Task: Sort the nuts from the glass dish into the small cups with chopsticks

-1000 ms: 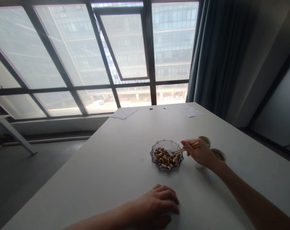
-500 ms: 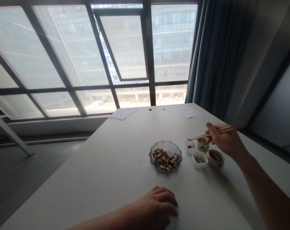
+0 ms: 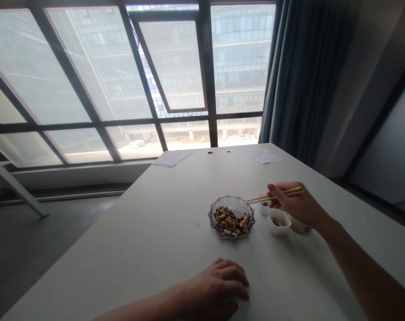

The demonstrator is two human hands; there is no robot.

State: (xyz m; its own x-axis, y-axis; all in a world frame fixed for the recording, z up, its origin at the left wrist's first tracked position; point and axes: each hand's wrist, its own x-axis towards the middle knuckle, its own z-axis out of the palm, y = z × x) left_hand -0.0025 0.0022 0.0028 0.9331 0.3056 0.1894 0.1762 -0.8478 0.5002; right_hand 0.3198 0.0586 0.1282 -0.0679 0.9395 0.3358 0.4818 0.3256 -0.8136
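Fingers (image 3: 273,195) of the right hand (image 3: 297,206) clamped on wooden chopsticks (image 3: 257,199), tips over the two o'clock rim of a glass dish (image 3: 234,198), left hand (image 3: 222,283) resting curved on the counter (image 3: 149,240), fingers together.

right hand (image 3: 297,205) swung chopsticks (image 3: 274,196) toward the dish (image 3: 231,217).

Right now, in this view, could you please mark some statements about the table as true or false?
1. The right hand holds chopsticks. True.
2. The left hand grips the glass dish. False: it lies on the table, apart from the dish.
3. The dish holds nuts. True.
4. The white tub stands left of the dish. False: it stands right of the dish.
5. Papers lie at the far end of the table. True.
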